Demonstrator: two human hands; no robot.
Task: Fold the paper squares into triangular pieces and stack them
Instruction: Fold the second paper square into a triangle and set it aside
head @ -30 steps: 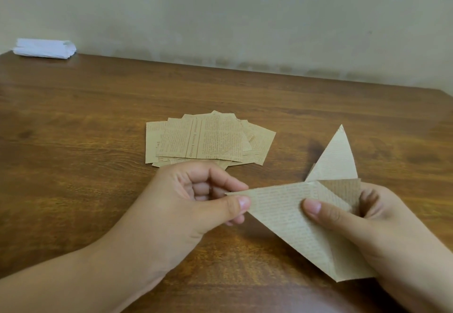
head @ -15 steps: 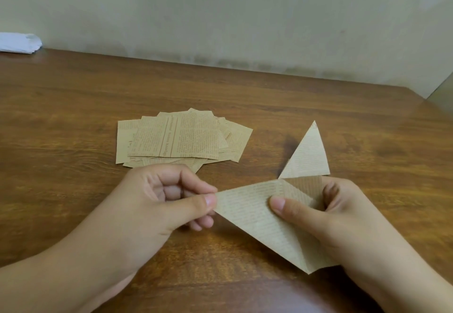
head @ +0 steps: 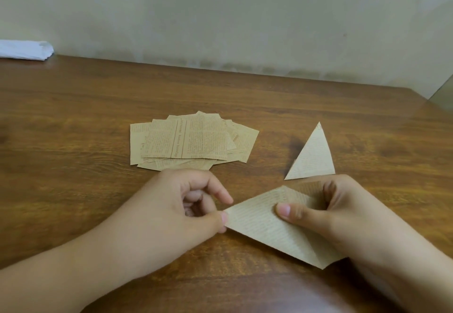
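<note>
Now mid-fold: left hand (head: 186,205) pinches sheet (head: 269,229) corner, right hand (head: 343,214) pinches opposite side, sheet just above tabletop (head: 73,190). Next, likely: crease, lay on triangle (head: 312,155). Squares (head: 191,141) wait.

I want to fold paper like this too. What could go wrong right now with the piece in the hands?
1. The left hand pinches only the tip of the folded piece, so it might slip or tear there.
2. The right hand holds the layers; if they shift, the crease may come out crooked.
3. The finished triangle lies just beyond the right hand, and the loose pile of squares lies just beyond the left hand. A quick move could knock either.
</note>
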